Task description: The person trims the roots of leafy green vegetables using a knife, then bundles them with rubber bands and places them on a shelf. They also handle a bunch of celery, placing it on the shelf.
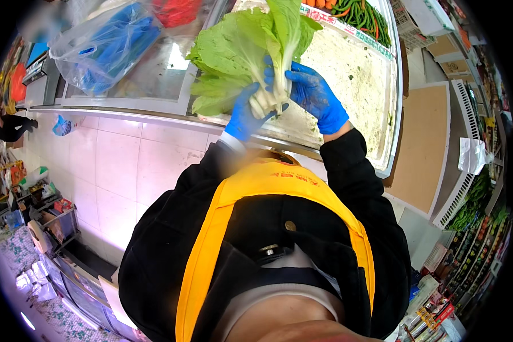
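Both hands wear blue gloves and hold leafy greens over a white foam tray (355,94). My left hand (246,113) is closed around the pale stem ends of a bunch of green leafy vegetables (235,42), whose broad leaves spread up and to the left. My right hand (314,96) grips the white stalks of an upright leafy piece (286,32) from the right side, its fingers partly behind the stalks. The stem ends of the two touch near the tray's front edge. Small dirt and leaf bits lie on the tray.
Green and red chili peppers (365,19) and carrots (320,3) lie at the tray's far end. To the left are a clear plastic bag with blue contents (107,47) and a red bag (177,10). Cardboard (423,145) lies right. A person (8,127) is at far left.
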The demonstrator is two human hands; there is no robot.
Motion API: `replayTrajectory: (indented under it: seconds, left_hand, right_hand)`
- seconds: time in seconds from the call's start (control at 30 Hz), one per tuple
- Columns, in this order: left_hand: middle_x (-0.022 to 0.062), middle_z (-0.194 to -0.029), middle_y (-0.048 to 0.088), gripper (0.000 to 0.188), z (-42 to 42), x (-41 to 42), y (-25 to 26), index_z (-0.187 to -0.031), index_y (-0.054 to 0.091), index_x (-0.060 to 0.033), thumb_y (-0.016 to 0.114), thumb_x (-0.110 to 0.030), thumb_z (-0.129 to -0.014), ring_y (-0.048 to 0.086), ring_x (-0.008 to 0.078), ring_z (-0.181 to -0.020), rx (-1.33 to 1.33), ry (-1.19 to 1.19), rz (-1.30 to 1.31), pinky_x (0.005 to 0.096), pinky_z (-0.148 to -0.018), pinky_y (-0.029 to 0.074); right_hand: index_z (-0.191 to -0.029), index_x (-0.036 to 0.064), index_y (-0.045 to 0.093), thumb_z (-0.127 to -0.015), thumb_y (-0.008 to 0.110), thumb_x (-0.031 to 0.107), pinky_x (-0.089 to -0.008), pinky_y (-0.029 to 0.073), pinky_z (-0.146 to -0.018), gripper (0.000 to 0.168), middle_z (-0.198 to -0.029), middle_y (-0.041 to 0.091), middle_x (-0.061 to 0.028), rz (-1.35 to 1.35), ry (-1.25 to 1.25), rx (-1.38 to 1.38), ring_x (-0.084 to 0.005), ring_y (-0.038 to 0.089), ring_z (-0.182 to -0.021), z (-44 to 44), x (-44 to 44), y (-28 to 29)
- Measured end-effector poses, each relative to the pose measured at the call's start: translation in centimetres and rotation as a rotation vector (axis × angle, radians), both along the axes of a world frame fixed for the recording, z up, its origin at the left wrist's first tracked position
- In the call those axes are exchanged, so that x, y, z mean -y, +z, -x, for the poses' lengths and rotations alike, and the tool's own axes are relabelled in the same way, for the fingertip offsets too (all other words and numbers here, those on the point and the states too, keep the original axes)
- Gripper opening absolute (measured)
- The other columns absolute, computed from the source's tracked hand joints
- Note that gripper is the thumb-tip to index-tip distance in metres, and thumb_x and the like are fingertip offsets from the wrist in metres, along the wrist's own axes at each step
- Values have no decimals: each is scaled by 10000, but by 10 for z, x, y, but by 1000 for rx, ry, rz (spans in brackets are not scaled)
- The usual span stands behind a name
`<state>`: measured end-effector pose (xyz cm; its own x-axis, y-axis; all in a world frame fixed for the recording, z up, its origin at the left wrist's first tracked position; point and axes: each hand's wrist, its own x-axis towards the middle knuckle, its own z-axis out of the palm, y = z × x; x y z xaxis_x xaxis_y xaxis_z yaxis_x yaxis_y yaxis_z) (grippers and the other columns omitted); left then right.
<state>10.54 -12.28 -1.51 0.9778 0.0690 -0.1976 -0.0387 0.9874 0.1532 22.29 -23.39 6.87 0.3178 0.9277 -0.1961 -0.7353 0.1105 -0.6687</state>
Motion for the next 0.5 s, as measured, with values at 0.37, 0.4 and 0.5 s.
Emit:
replayTrajectory:
  seconds: [0.37,0.4,0.5]
  left_hand:
    - [118,-1133,467,479,5,-9,-6,-1175,406,-89,541,-312,-773,457,276,-1048,-26,-13,95,536,-926,329]
    - [134,-1124,472,497,5,-8,-6,-1180,398,-73,539,-322,-773,464,289,-1037,-31,-12,80,525,-928,329]
    - [165,-1111,483,522,4,-6,-2,-1190,385,-45,532,-331,-778,479,317,-1016,-39,-10,40,505,-931,331]
  right_hand:
    - [-1201,1,401,-833,487,123,-306,473,-766,397,-1042,543,-137,135,-493,183,-188,560,-857,6,49,4]
    - [-1201,15,406,-834,492,143,-294,480,-730,398,-1018,550,-132,114,-477,130,-179,564,-817,6,47,10]
    - [-1196,59,430,-845,485,215,-238,465,-587,388,-967,569,-122,-31,-430,117,-140,552,-672,2,43,12]
